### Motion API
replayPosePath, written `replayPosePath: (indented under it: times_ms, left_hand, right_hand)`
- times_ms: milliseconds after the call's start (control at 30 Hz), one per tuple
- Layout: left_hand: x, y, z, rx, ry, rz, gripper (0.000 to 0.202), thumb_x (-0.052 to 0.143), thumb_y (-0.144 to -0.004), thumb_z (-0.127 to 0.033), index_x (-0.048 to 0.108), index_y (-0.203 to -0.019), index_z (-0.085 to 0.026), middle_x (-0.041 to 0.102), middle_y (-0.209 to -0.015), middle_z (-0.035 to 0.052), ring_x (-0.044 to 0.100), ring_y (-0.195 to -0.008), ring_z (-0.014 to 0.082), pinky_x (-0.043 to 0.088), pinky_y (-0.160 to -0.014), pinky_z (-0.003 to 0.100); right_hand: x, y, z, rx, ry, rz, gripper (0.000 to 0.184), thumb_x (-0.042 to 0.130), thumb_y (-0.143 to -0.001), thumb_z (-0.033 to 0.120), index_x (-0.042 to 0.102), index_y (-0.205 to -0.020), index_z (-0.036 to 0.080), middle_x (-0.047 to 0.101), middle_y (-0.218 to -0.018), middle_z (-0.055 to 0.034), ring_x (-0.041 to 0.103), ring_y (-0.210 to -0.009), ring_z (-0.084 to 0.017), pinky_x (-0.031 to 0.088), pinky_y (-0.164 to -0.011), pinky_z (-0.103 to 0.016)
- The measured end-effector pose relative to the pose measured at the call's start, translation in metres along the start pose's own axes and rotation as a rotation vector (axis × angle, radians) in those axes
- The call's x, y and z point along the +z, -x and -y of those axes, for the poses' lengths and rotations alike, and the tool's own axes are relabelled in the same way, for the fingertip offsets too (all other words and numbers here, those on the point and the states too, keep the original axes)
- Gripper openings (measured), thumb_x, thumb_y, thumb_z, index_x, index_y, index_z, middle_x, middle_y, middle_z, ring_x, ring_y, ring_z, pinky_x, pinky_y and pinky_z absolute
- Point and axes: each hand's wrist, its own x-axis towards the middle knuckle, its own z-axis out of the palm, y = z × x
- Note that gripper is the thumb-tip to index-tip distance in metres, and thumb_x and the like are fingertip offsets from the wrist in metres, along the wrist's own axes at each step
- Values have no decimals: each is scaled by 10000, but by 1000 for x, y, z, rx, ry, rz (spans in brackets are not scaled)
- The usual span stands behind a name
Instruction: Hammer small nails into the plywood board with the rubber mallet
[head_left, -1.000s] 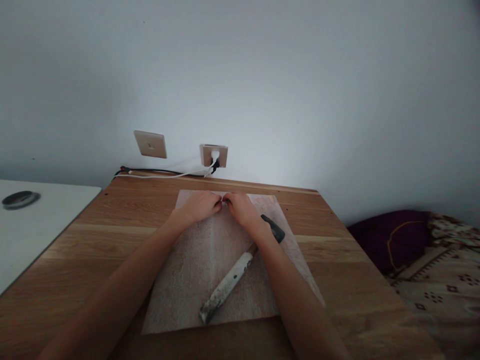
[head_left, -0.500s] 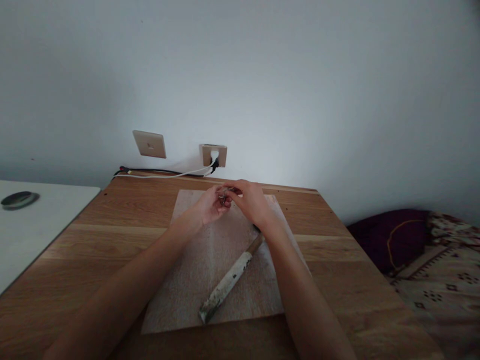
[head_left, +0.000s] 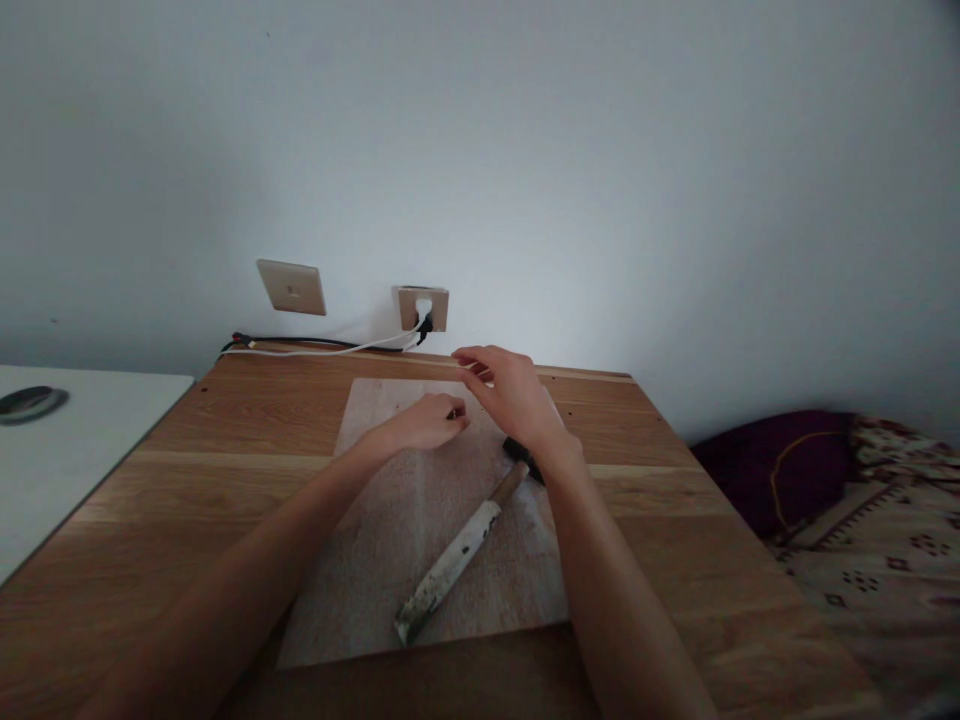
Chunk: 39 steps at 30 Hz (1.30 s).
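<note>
My left hand point(head_left: 431, 421) is curled closed low over the upper part of a thin wooden board point(head_left: 360, 590). A small dark bit shows at its fingers, too little to name. My right hand point(head_left: 504, 388) hovers above the board's far edge, thumb and fingers apart, with nothing visible between them. A hammer point(head_left: 457, 558) lies diagonally on the board. Its worn white-wrapped handle points toward me, and its black head is partly hidden behind my right wrist.
The board rests on a wooden table point(head_left: 675, 580) against a pale wall. Cables point(head_left: 315, 352) run along its back edge to a wall socket point(head_left: 442, 312). On the left is a white surface with a round object point(head_left: 34, 403); patterned fabric point(head_left: 885, 570) lies at right.
My hands have parted. The left, which had small metal pieces at its fingers, has turned over and closed; the right has lifted slightly and opened. The hammer stays in place.
</note>
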Motion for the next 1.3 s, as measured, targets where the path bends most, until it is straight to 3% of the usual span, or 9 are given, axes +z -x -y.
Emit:
replayPosePath:
  times_ms: [67,233,567,700,833,967,1033,1167,1300]
  left_hand:
    - [-3,5,-2,25,-99,32,131,655,-799,-252,631,-674,-221,704,-718,74,669,-763,263,464,-756,353]
    - [-9,12,-7,111,-243,143,159,635,-685,-72,693,-714,-218,750,-772,43,684,-755,234,472,-734,311]
    - [-11,21,-18,259,-312,253,346,604,-762,1,795,-944,-223,834,-1029,70,752,-966,267,514,-883,340]
    - [-22,29,-34,269,-328,288,277,672,-829,-88,795,-1029,-235,829,-1122,83,747,-1066,300,514,-948,367]
    - [-31,45,-57,229,-453,143,292,635,-932,-158,758,-1192,-205,779,-1250,146,712,-1175,337,493,-1044,418]
    - [-20,82,-79,108,-599,-16,252,586,-989,-168,753,-1177,-157,752,-1213,203,709,-1132,373,524,-992,476]
    - [-8,108,-90,79,-668,6,247,554,-1020,-173,742,-1179,-155,753,-1179,184,725,-1079,350,552,-943,469]
    - [11,159,-99,4,-788,54,257,548,-1037,-143,708,-1237,-167,763,-1196,139,734,-1080,324,581,-937,475]
    - [24,199,-70,69,-811,-30,254,607,-978,-34,711,-1167,-168,772,-1183,101,732,-1070,289,586,-966,451]
  right_hand:
    - [-1,0,-2,-4,10,-11,264,666,-994,99,784,-1215,182,824,-1148,-96,786,-934,-180,623,-931,-323]
    - [0,0,-7,-17,21,-24,265,661,-979,77,781,-1195,172,825,-1112,-91,781,-923,-179,626,-902,-312]
    - [-5,1,-7,-13,15,-41,261,662,-979,87,779,-1201,157,826,-1124,-108,780,-902,-184,630,-906,-329]
    - [-12,4,-7,-28,7,-57,268,645,-982,106,782,-1198,187,827,-1115,-91,776,-878,-178,635,-872,-323]
    - [-27,9,3,-61,6,-115,230,666,-986,166,791,-1174,206,830,-1097,-79,767,-815,-173,641,-814,-311]
    - [-47,21,10,-128,50,-255,235,633,-1021,251,777,-1201,206,822,-1108,-91,772,-845,-195,646,-794,-325]
    - [-54,37,-1,-134,129,-267,265,579,-1048,283,766,-1210,188,809,-1093,-112,771,-852,-218,647,-809,-363]
    - [-53,105,-56,-32,370,-51,343,483,-1062,321,753,-1193,155,784,-1157,-183,759,-1049,-343,618,-946,-524]
    - [-37,199,-115,183,390,-10,461,438,-1066,429,717,-1288,137,761,-1270,-221,730,-1178,-391,575,-1054,-607]
